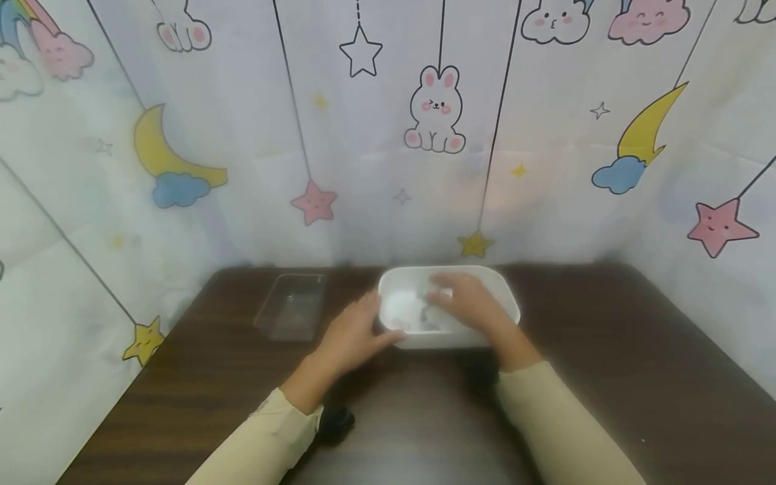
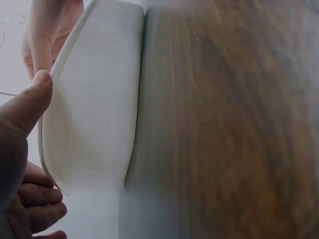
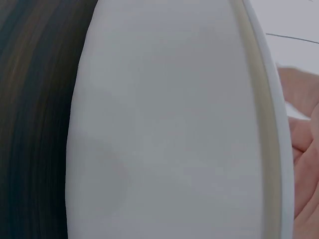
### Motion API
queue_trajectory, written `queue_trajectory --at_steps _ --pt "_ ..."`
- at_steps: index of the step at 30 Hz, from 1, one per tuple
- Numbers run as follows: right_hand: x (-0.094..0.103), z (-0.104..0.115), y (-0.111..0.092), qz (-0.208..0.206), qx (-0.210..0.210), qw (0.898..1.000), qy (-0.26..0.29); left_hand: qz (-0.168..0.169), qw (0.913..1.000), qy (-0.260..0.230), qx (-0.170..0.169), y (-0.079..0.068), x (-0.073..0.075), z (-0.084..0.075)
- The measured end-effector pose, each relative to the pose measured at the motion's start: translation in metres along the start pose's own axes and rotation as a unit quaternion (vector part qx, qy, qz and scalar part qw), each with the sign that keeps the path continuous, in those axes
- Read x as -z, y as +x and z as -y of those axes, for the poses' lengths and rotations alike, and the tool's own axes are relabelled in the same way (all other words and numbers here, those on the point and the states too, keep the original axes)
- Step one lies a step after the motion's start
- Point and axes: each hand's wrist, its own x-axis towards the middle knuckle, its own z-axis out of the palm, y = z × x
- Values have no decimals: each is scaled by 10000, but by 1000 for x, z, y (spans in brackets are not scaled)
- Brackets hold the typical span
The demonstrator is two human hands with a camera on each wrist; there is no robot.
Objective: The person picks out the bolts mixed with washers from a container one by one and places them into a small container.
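A white basin (image 1: 448,340) with rounded corners stands near the table's far edge. At its left end my left hand (image 1: 354,333) grips the rim, and the left wrist view shows the thumb (image 2: 40,84) on the near rim with the fingers (image 2: 42,201) curled by the corner. My right hand (image 1: 467,300) reaches over the near rim into the basin, blurred, fingers bent. Something small and pale shows by its fingertips; I cannot tell whether they hold it. Clear, greyish shapes (image 1: 427,316) lie on the basin's floor. In the right wrist view the basin's wall hides the fingertips.
A clear plastic box (image 1: 291,306) stands on the dark wooden table (image 1: 606,350), left of the basin. Behind the table hangs a pale curtain (image 1: 376,155) printed with stars, moons and rabbits. Black straps (image 1: 336,424) sit at the wrists.
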Motion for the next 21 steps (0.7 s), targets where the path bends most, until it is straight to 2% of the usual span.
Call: queue_trajectory --at_steps 2,6,12,16,21 --pt "-6 3 5 56 -42 9998 165 -163 9998 -98 -81 1 -1 2" --pt "-17 3 14 319 -468 9979 308 -247 9994 -179 -133 3 -2 4" --pt "-27 2 20 862 -1056 9906 80 -284 9992 -211 -198 3 -1 3" --pt "-31 4 23 1103 -1083 9876 -276 -269 9992 -229 -188 3 -1 3" --pt "-34 7 28 1359 -896 9850 -577 -373 9986 -231 -280 3 0 5"
